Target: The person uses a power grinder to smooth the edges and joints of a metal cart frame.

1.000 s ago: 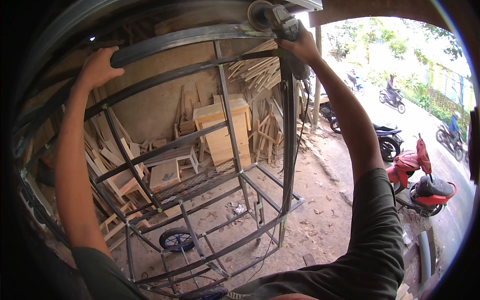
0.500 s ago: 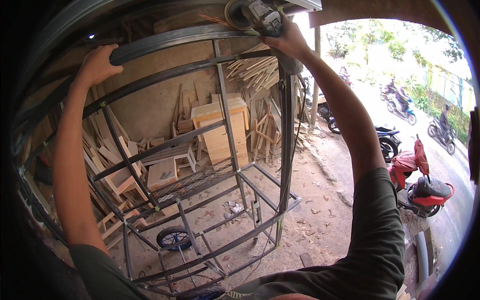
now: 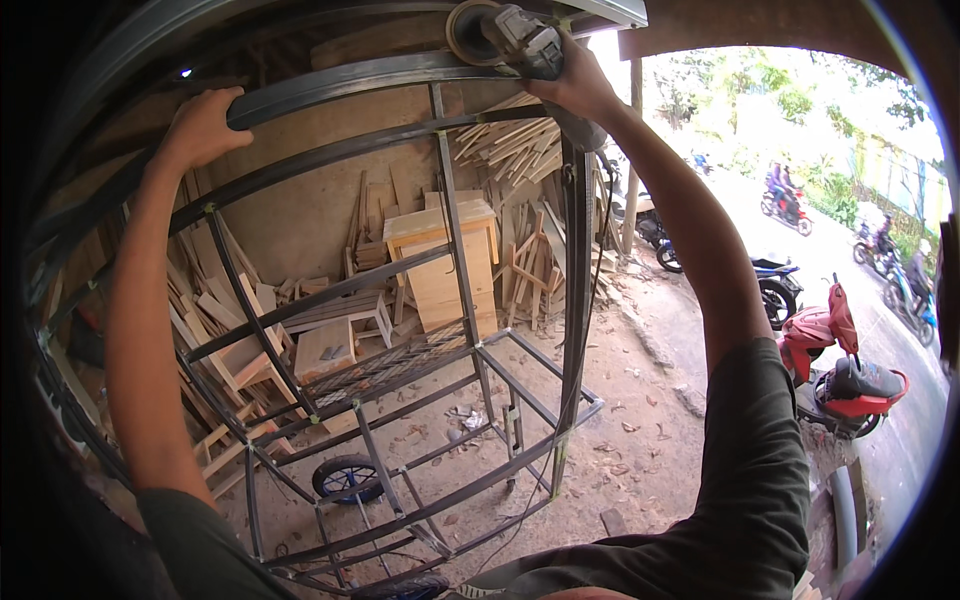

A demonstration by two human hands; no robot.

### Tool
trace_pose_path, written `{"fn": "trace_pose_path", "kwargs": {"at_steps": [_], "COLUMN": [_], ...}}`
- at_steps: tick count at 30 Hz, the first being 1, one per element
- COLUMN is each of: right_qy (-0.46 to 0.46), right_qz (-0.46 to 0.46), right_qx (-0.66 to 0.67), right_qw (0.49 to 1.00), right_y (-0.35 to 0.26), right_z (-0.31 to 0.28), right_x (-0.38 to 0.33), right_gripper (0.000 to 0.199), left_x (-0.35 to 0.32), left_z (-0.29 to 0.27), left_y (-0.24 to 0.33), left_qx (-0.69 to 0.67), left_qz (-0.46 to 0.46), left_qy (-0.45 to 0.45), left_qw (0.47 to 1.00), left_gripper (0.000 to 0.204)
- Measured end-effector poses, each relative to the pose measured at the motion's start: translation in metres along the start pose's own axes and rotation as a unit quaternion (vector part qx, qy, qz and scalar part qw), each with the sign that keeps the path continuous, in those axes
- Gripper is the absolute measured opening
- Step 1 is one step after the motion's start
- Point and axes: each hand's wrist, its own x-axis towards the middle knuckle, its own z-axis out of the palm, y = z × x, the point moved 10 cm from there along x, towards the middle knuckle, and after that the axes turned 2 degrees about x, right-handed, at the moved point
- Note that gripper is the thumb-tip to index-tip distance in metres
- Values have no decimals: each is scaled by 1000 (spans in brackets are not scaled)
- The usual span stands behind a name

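A tall frame of dark square metal tubes stands before me, its welded joints showing pale marks. At the upper left, my left hand is wrapped over the top tube. My right hand grips an angle grinder at the top right corner of the frame. The grinder's round disc sits at the top tube; whether it touches the metal I cannot tell. Its cord hangs down beside the right upright.
Behind the frame are a wooden cabinet, a slatted bench and stacked scrap wood. A small spoked wheel shows among the lower tubes. To the right, a red scooter is parked beside a road with passing riders.
The orange sparks left of the grinder's disc are gone from view. Both hands keep their grip, with only a slight shift of the picture. Riders on the road have moved.
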Motion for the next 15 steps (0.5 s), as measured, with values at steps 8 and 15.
{"fn": "trace_pose_path", "kwargs": {"at_steps": [8,15], "right_qy": [35,84], "right_qz": [-10,-57], "right_qx": [135,-32], "right_qw": [990,994], "right_y": [38,49], "right_z": [-32,-22], "right_x": [-24,-3], "right_gripper": [63,66], "left_x": [-1,3], "left_z": [-1,1], "left_y": [5,4], "left_qx": [7,-3], "left_qz": [-15,-2], "left_qy": [-9,-9], "left_qw": [1000,1000], "left_gripper": [77,78]}}
